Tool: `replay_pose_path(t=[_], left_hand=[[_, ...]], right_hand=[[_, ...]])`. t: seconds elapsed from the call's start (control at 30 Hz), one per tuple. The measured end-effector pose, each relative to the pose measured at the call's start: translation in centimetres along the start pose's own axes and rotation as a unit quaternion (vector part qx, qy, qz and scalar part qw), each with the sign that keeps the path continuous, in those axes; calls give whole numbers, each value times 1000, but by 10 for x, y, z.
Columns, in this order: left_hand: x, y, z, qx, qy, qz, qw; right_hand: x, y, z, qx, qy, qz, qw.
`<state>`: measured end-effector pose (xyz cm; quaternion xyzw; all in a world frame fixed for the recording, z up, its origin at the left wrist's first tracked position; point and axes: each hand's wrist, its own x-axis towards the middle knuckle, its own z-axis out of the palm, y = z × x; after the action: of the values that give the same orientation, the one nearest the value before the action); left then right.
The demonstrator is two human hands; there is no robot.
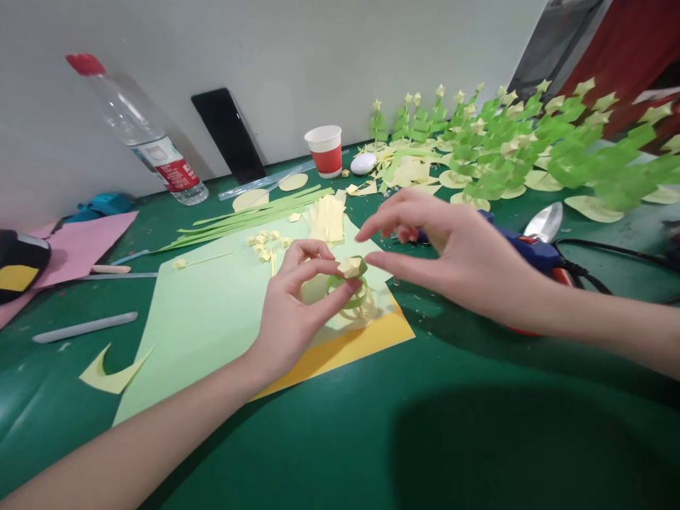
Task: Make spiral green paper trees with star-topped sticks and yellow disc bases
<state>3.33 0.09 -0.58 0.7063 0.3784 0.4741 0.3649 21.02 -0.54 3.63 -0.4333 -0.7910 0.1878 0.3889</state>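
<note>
My left hand [297, 304] pinches a small pale-yellow paper star [352, 267] between thumb and fingertips. Below the star, a light-green paper strip [355, 294] curls in loops above a pale round paper base, partly covered by my fingers. To the right, my right hand [430, 241] is held with thumb and forefinger apart, its fingertips close to the star and holding nothing. Under both lie a light-green paper sheet [212, 319] and an orange sheet [345, 347]. Several small folded paper stars [261, 248] rest on the green sheet, near a bundle of cream paper strips [328, 218].
Rows of green paper trees [510, 156] with star tops stand at the back right. A hot glue gun [523, 248] and its cable lie beyond my right forearm. Along the wall are a water bottle [143, 142], a phone [229, 134] and a paper cup [326, 154].
</note>
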Motion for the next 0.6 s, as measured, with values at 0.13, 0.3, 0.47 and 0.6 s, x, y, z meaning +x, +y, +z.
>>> replay_pose_path(t=[0.13,0.3,0.47,0.6], left_hand=[[-1,0,-1,2,3,4,1000],[-1,0,0,-10,-2,14,1000],[-2,-1,2,-24,-5,26,999],[-3,-2,2,-12,-2,42,999]], right_hand=[[-18,9,-28,-228,-10,-5,974],[-63,40,-57,-507,-65,100,854],[-49,50,-57,-456,-148,364,799],[-27,51,-51,-403,-135,413,806]])
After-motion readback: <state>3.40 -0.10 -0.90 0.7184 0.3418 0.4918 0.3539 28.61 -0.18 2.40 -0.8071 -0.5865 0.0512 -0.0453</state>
